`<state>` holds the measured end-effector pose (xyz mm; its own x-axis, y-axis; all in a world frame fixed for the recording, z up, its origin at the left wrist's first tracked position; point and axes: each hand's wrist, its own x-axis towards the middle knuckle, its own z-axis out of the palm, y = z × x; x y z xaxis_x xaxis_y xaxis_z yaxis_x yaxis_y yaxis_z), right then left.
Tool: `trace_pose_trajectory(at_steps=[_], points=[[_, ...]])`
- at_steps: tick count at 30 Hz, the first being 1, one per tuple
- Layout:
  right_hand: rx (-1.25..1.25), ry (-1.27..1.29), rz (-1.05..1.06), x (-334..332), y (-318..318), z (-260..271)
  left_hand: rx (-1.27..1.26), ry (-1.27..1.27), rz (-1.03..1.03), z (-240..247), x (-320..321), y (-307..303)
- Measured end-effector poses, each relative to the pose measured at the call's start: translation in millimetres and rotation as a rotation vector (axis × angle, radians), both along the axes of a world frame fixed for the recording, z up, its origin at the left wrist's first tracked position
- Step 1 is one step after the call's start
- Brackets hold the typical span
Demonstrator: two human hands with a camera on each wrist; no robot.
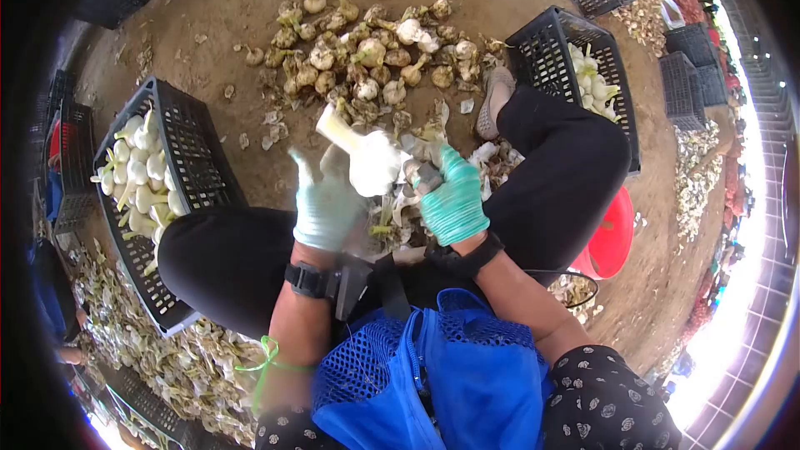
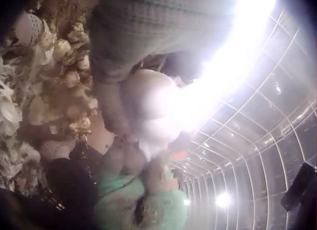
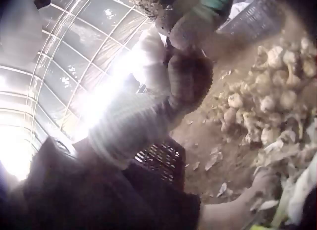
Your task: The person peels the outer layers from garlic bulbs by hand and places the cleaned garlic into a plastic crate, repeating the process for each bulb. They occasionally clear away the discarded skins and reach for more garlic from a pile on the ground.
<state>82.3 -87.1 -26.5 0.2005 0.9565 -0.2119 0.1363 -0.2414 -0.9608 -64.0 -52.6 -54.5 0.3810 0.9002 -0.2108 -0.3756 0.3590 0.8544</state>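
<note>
A white garlic bulb with a thick pale stem is between the two hands in the head view. My gloved left hand holds it from the left, thumb raised; in the left wrist view, that hand has its fingers around the bulb. To the bulb's right, my right hand, in a green-coated glove, curls round a small dark grey object, whose shape is partly hidden. Close to the bulb in the right wrist view are the right-hand fingers, and my left hand is beyond.
Soiled garlic bulbs lie heaped on the ground ahead. Black crates of white garlic stand left and right, beside the legs. A red bucket is behind the right knee. Peelings cover the ground at lower left.
</note>
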Motion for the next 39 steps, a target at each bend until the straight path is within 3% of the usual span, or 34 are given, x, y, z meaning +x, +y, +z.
trace_pose_trajectory(at_steps=[1,3,5,7,9,11,12,13,15,18,19,21,22,24,27,31,33,35,37,39], points=[[0.008,0.003,-0.003,-2,1,-2,-0.430,-0.650,0.151,10,4,-3],[0.465,-0.399,0.041,-8,0,-2,-0.222,-0.379,0.114,6,7,-3],[0.379,-0.455,0.102,-9,-6,2,-0.118,-0.323,0.105,-3,9,-8],[0.472,-0.701,0.200,-12,-10,-3,-0.232,-0.362,0.175,-4,7,-7],[0.546,-0.742,0.180,-19,-10,-7,-0.494,-0.491,0.173,0,7,0],[0.418,-0.358,0.102,-21,-4,-5,-0.487,-0.446,0.225,9,8,-5],[0.147,-0.033,0.007,-20,-1,-16,-0.455,-0.368,0.260,9,8,-4],[0.195,-0.218,-0.037,-15,2,-16,-0.422,-0.291,0.294,11,9,-4],[0.110,-0.328,-0.093,-5,9,-36,-0.384,-0.245,0.313,10,11,-6],[-0.068,-0.260,-0.327,25,25,-35,-0.347,-0.316,0.217,9,0,-8],[-0.106,-0.050,-0.347,38,24,-43,-0.330,-0.363,0.266,22,3,-8],[-0.099,0.911,-0.430,41,31,-44,-0.283,-0.382,0.203,27,-3,-8],[-0.104,0.912,-0.429,37,25,-44,-0.286,-0.380,0.207,25,-3,-9],[0.382,-0.148,0.008,8,17,3,-0.270,-0.252,0.252,22,0,-6],[0.477,-0.648,0.175,-5,11,15,-0.202,-0.138,0.280,21,5,-7],[0.320,-0.601,0.246,-7,4,6,-0.133,-0.061,0.296,29,4,-8],[-0.004,-0.031,0.145,-5,8,7,-0.122,-0.111,0.275,29,2,-8],[-0.004,-0.046,0.065,5,14,-17,-0.100,-0.337,0.155,35,1,-6],[-0.111,-0.324,-0.030,17,18,-37,-0.129,-0.410,0.140,37,-1,-10],[-0.081,-0.224,-0.057,22,17,-36,-0.198,-0.562,0.121,36,-3,-12]])
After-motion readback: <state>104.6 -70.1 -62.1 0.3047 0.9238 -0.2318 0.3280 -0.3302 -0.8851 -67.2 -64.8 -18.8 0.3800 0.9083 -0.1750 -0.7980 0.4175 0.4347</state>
